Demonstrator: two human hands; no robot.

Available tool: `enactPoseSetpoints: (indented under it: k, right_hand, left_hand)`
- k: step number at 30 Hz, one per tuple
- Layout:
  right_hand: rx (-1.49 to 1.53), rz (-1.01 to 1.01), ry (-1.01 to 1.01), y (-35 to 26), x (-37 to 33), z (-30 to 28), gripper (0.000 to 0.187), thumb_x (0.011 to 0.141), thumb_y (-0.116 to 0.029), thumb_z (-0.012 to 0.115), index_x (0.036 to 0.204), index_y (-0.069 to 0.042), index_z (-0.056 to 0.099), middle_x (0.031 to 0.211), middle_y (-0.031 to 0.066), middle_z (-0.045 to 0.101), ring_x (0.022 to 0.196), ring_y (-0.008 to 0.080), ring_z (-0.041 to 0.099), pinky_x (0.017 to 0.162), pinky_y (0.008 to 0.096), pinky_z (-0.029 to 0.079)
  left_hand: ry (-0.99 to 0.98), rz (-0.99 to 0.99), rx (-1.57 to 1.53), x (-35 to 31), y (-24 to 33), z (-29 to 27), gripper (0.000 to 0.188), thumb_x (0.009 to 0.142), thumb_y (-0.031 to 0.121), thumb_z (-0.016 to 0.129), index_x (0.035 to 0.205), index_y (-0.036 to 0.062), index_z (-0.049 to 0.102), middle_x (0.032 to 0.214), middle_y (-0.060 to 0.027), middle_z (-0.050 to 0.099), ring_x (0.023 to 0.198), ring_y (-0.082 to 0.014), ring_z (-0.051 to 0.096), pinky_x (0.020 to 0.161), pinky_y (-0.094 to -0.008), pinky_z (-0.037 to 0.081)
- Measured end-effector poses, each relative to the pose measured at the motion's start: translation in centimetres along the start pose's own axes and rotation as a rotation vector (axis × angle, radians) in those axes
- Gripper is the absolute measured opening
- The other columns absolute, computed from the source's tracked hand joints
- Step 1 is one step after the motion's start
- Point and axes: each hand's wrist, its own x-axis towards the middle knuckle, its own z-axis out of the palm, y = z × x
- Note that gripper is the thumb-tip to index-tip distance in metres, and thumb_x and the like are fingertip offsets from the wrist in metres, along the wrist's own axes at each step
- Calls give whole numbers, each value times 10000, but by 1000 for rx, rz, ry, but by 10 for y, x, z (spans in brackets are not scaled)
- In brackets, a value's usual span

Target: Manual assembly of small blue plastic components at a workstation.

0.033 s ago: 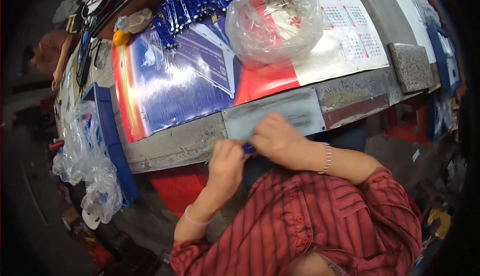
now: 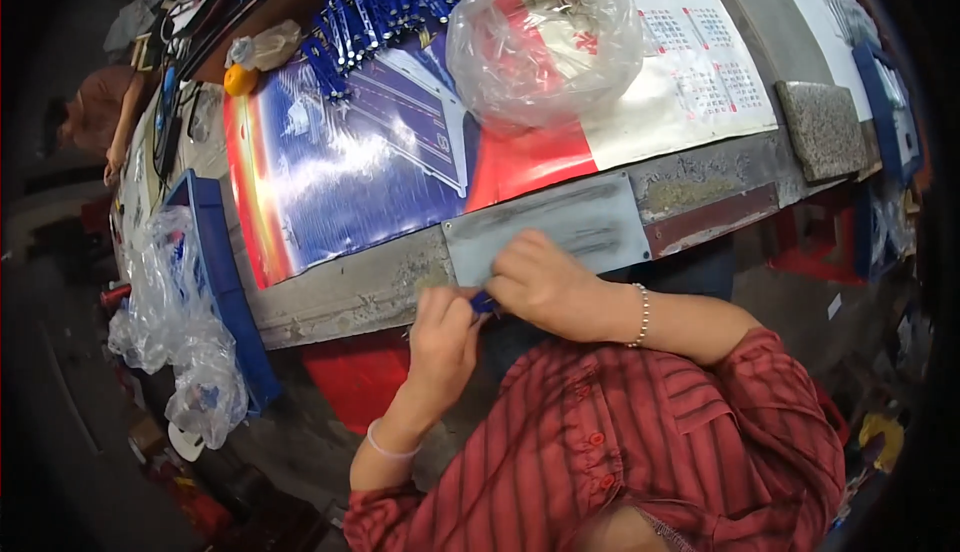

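Both of my hands meet at the near edge of the workbench, in front of a grey metal plate (image 2: 560,227). A small blue piece (image 2: 483,302) sits between them, mostly covered by fingers, so its kind does not show. My left hand (image 2: 440,337) closes on its left end with bent fingers. From the right, my right hand (image 2: 535,277) grips the other end, fingers curled, just over the plate's lower edge. Farther back lies a pile of slim blue articles with silvery metal parts (image 2: 385,12). Beside the pile stands an open clear plastic bag (image 2: 545,42) with small metal parts inside.
A glossy calendar poster (image 2: 350,182) covers much of the bench. At left are a blue crate (image 2: 225,292) with clear plastic bags (image 2: 185,322) and an orange fruit (image 2: 238,80). A stone block (image 2: 822,132) sits at right. Another person's arm (image 2: 122,127) shows far left.
Both hands and the blue piece between them have shifted slightly left. The right hand has also dropped a little toward me. The things on the bench look the same.
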Motion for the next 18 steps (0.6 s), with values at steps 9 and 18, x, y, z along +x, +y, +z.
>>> enactPoseSetpoints:
  k: [9, 18]
  right_hand:
    - [-107, 166, 91, 8, -54, -61, 330, 547, -69, 709, 854, -24, 595, 796, 96, 524, 735, 293, 508, 686, 393, 405]
    - [190, 99, -85, -4, -12, -32, 300, 656, -45, 667, 933, 10, 564, 847, 121, 522, 834, 279, 516, 749, 374, 417]
  left_hand:
    - [-33, 279, -171, 46, 33, 55, 150, 671, 55, 543, 796, 9, 475, 835, -161, 482, 787, -345, 469, 697, -398, 407]
    - [127, -43, -33, -1, 24, 14, 192, 661, -67, 677, 732, 5, 513, 835, -149, 563, 750, -324, 526, 651, -374, 429]
